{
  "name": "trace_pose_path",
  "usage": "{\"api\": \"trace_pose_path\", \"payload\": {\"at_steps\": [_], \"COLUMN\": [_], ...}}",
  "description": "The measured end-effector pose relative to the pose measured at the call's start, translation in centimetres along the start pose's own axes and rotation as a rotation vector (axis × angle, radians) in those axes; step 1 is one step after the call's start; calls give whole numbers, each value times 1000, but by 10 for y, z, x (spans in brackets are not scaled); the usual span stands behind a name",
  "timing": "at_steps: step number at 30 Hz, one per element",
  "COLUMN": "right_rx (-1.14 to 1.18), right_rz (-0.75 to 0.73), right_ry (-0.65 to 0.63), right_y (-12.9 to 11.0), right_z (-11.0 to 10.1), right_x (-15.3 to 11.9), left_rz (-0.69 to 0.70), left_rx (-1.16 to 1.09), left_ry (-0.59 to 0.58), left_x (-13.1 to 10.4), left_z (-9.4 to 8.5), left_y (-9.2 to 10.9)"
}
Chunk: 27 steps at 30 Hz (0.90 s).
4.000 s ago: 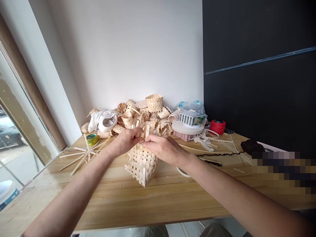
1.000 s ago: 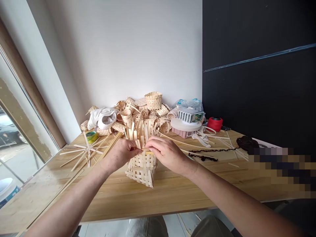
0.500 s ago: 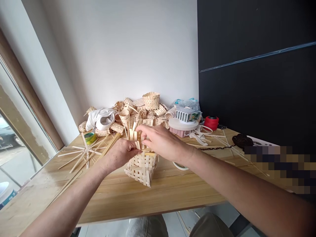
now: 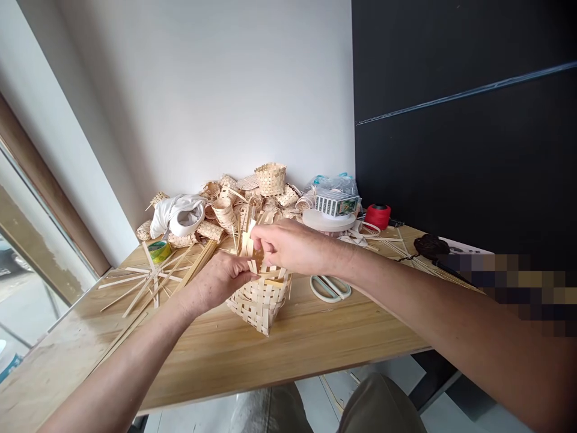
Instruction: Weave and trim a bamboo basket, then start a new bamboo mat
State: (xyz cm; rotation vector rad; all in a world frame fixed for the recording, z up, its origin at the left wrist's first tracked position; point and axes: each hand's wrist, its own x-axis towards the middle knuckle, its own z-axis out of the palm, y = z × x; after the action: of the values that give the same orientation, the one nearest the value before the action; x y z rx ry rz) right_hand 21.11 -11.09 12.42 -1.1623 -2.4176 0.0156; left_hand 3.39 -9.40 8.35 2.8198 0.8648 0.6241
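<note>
One wooden table [image 4: 216,355], basket [image 4: 258,305], pale wall [image 4: 211,90], black panel [image 4: 460,174]

Soft daylight comes from the window [image 4: 31,291] at left, laying a pale sheen on the table [image 4: 85,328] — the black panel [image 4: 464,174] at right is dim. Wide-angle stretch toward the edges; a pixelated patch [image 4: 514,288] at right hides detail.
</note>
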Motion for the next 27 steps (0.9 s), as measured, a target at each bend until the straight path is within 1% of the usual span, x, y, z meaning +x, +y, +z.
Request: {"api": "trace_pose_path", "payload": {"at_steps": [3, 7, 9, 11, 13, 15, 18, 22, 27], "right_rx": [-31, -174, -279, -373, -415, -409, -397, -379, -311], "right_rz": [25, -52, -59, -33, -13, -9, -20, -36, -70], "right_ry": [4, -20, -31, -67, -130, -183, -224, -243, -274], "right_y": [1, -3, -6, -10, -13, -14, -14, -11, -9], "right_z": [0, 2, 2, 1, -1, -5, -9, -10, -14], "right_x": [0, -1, -1, 0, 2, 2, 0, -5, -9], "left_rz": [14, -1, -1, 9, 23, 35, 51, 58, 42], "left_rx": [1, -36, -50, -48, -21, 24, 67, 43, 77], "left_ry": [8, 22, 20, 3, -25, -44, -45, -53, -79], "left_x": [1, 5, 7, 9, 11, 13, 14, 15, 16], "left_z": [1, 1, 0, 0, -1, -1, -1, 1, 4], "left_y": [-3, -3, -2, 0, 3, 5, 7, 7, 8]}}
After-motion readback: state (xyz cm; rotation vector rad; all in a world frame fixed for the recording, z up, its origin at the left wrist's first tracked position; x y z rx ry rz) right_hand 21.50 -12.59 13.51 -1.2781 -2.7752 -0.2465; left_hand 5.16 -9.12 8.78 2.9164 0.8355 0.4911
